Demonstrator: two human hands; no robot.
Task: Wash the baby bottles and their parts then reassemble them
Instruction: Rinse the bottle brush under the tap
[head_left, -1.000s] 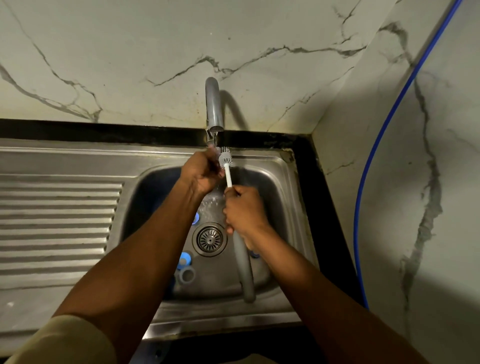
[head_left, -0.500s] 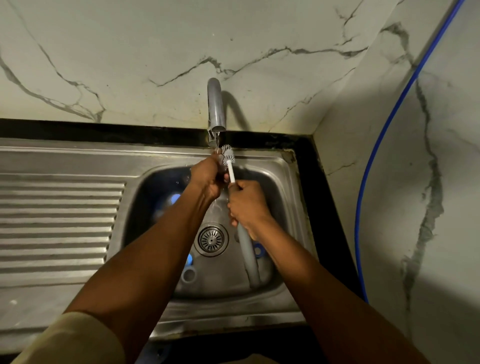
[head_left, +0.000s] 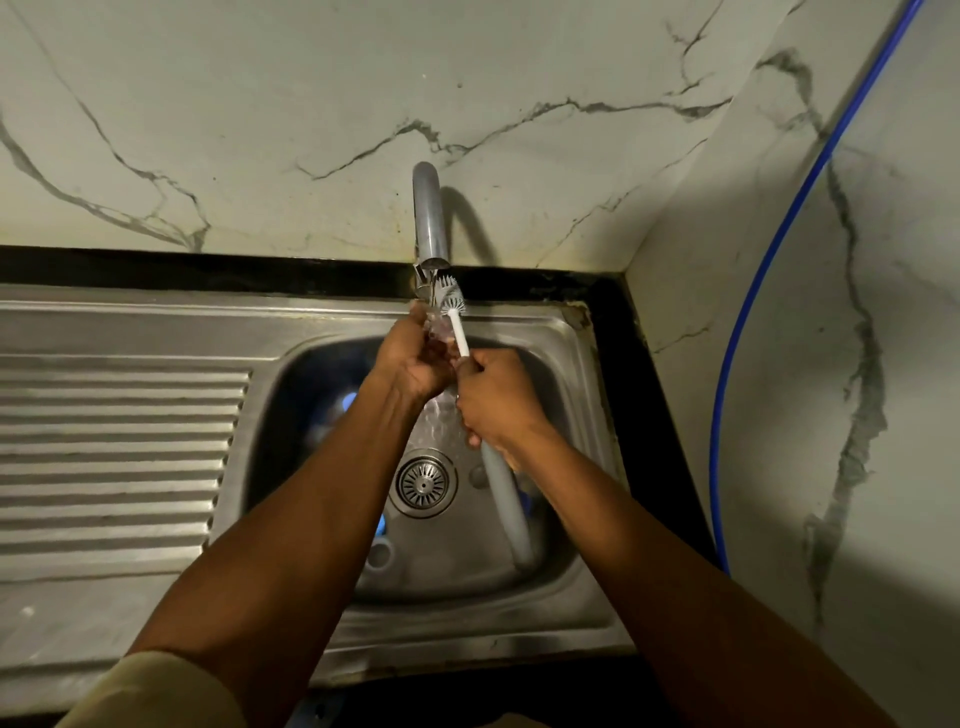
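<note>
My left hand (head_left: 413, 358) holds a small clear bottle part (head_left: 436, 327) right under the tap's spout (head_left: 430, 218), where water runs over it. My right hand (head_left: 496, 400) grips a bottle brush (head_left: 452, 301) by its white shaft; its bristled head points up beside the spout and its grey handle (head_left: 511, 514) hangs down into the basin. Blue and grey bottle parts lie in the sink: a blue part (head_left: 348, 401) behind my left forearm, another blue part (head_left: 382, 525) and a grey ring (head_left: 379, 555) near the drain (head_left: 422, 483).
The steel sink (head_left: 592, 405) has a ribbed draining board (head_left: 119, 457) on the left. A marble wall rises behind and on the right, where a blue hose (head_left: 769, 270) runs down. A black counter strip (head_left: 660, 441) borders the sink's right side.
Both hands have drawn closer to the spout and to each other. The brush head has risen next to the spout's mouth, and the clear part now sits in the running water.
</note>
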